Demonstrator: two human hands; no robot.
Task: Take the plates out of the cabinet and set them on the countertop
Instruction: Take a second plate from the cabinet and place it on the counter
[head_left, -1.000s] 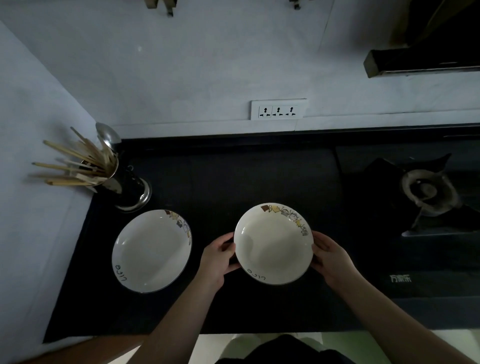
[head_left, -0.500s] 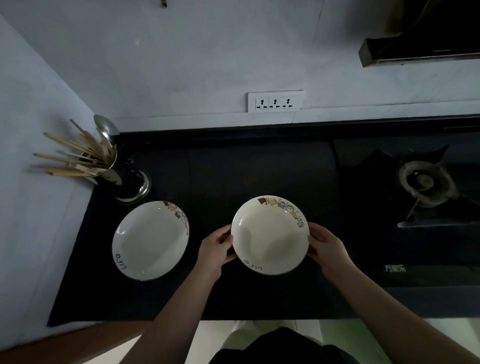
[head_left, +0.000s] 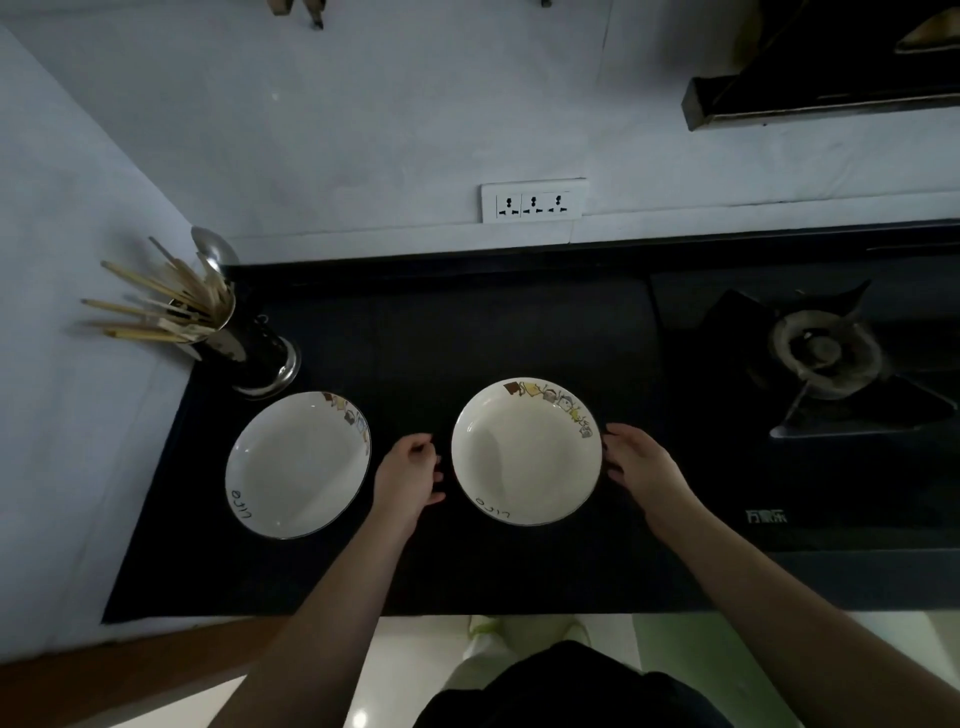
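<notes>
Two white deep plates with a coloured pattern on the rim lie on the black countertop (head_left: 467, 332). The left plate (head_left: 297, 465) rests near the utensil holder. The middle plate (head_left: 525, 451) sits flat between my hands. My left hand (head_left: 410, 470) is a small gap off its left rim, fingers apart, holding nothing. My right hand (head_left: 641, 465) is at its right rim, fingertips touching or almost touching the edge, fingers loose. No cabinet is in view.
A metal holder (head_left: 249, 345) with chopsticks and a spoon stands at the back left corner. A gas burner (head_left: 826, 351) on the black hob lies to the right. A wall socket (head_left: 532, 200) is behind, a range hood (head_left: 821, 88) top right.
The middle plate was held at both rims and has been set down on the counter. My left hand has come off the rim; my right hand has loosened at the edge.
</notes>
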